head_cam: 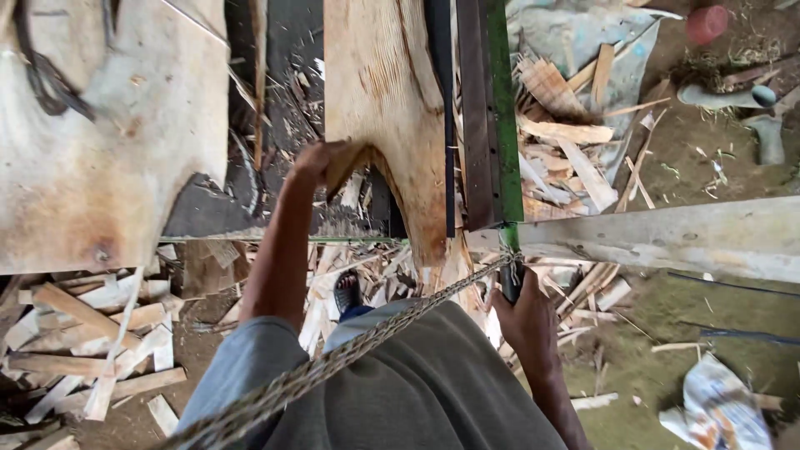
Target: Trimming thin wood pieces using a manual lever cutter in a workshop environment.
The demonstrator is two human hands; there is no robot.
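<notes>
My left hand (pixel 321 160) grips the near edge of a pale curved wooden plank (pixel 383 92) that lies lengthwise on a dark machine table (pixel 283 75). My right hand (pixel 523 312) is closed round a dark handle (pixel 511 279) below a green-edged metal rail (pixel 492 108). A braided rope (pixel 333 362) runs from that handle diagonally across my grey shirt. The plank's near end tapers to a point just left of the rail.
A large pale worn board (pixel 92 142) sits on the left. A grey beam (pixel 667 237) crosses on the right. Wood offcuts (pixel 92 333) and slivers (pixel 567 133) litter the dirt floor. My sandalled foot (pixel 347 292) shows below the table. Crumpled paper (pixel 721 408) lies lower right.
</notes>
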